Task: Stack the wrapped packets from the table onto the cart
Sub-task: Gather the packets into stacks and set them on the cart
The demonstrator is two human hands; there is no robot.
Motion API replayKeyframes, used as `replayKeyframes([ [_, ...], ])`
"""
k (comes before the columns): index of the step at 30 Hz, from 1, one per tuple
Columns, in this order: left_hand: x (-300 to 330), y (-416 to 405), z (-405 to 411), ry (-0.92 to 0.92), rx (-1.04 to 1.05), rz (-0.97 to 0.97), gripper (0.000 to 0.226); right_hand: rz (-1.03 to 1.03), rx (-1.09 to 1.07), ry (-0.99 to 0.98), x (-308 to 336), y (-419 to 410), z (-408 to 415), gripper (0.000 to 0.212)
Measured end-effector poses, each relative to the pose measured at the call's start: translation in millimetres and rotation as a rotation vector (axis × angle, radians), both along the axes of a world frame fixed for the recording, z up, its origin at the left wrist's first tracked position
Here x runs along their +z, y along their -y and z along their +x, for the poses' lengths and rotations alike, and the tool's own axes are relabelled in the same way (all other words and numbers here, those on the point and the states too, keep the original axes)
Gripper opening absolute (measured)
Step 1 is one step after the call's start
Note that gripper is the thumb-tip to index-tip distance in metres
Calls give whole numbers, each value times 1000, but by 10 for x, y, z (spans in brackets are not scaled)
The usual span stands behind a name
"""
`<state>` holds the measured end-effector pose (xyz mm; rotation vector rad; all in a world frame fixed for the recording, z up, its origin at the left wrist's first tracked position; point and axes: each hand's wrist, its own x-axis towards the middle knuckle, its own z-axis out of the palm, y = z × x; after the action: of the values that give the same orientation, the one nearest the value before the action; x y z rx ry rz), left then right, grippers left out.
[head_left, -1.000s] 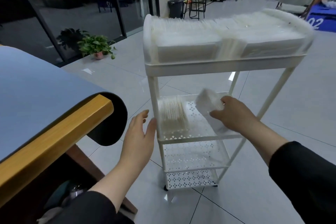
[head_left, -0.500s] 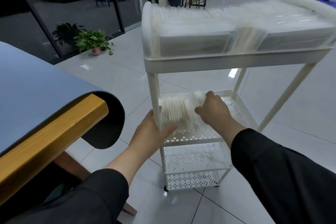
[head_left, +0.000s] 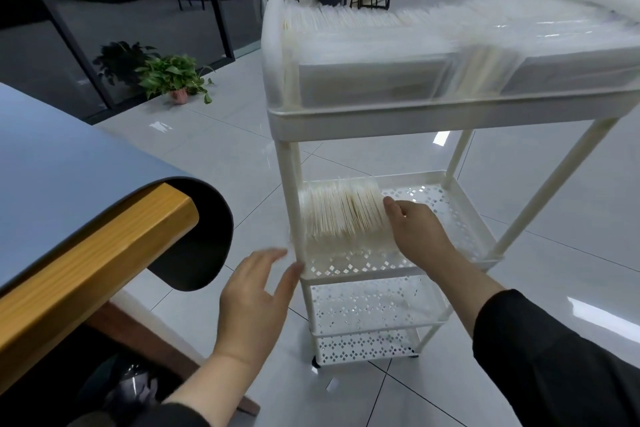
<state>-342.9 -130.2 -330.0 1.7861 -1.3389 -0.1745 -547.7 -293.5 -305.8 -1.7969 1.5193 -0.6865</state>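
While unlabelled, packets point(head_left: 341, 215) meet right hand point(head_left: 414, 230).

head view, downward, near cart point(head_left: 381, 121)

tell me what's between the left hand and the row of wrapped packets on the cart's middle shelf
In the head view, the cart's white front-left post stands between the left hand and the row of wrapped packets; the right hand touches the row's other end.

No legible text, labels, brands or numbers anywhere. The wrapped packets point(head_left: 343, 215) just beside the right hand point(head_left: 414, 236) show no readable print; those on the cart's point(head_left: 450, 114) top shelf are motion-blurred.
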Motion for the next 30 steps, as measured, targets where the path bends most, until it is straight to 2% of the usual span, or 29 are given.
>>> replayKeyframes([
  [1, -92, -76, 8, 132, -55, -110, 53, -1, -4, 9, -4, 13, -19, 50],
  [3, -158, -143, -103, 284, -236, -230, 46, 25, -19, 69, -25, 60, -63, 40],
  [6, -16, 41, -396, 402, -425, -229, 33, 78, -15, 179, -41, 49, -130, 31],
  [8, 134, 262, -622, 421, -394, -142, 38, 101, 19, 234, -53, 1, -191, 28],
  [11, 258, 637, -814, 501, -251, 35, 66, 119, 86, 279, -76, -43, -274, 28],
  [13, 325, 817, -855, 583, -244, 212, 86, 141, 106, 304, -79, -16, -306, 30],
  [15, 349, 936, -857, 614, -279, 355, 94, 170, 132, 319, -70, 17, -314, 31],
  [18, 325, 1116, -867, 638, -282, 459, 101, 226, 143, 351, -56, 61, -316, 33],
  [20, 315, 1231, -881, 594, -276, 511, 98, 263, 152, 374, -56, 101, -331, 33],
  [23, 330, 1304, -851, 621, -266, 543, 90, 272, 166, 359, -71, 153, -366, 31],
  [30, 292, 1255, -815, 658, -259, 521, 104, 205, 138, 310, -96, 217, -364, 28],
])
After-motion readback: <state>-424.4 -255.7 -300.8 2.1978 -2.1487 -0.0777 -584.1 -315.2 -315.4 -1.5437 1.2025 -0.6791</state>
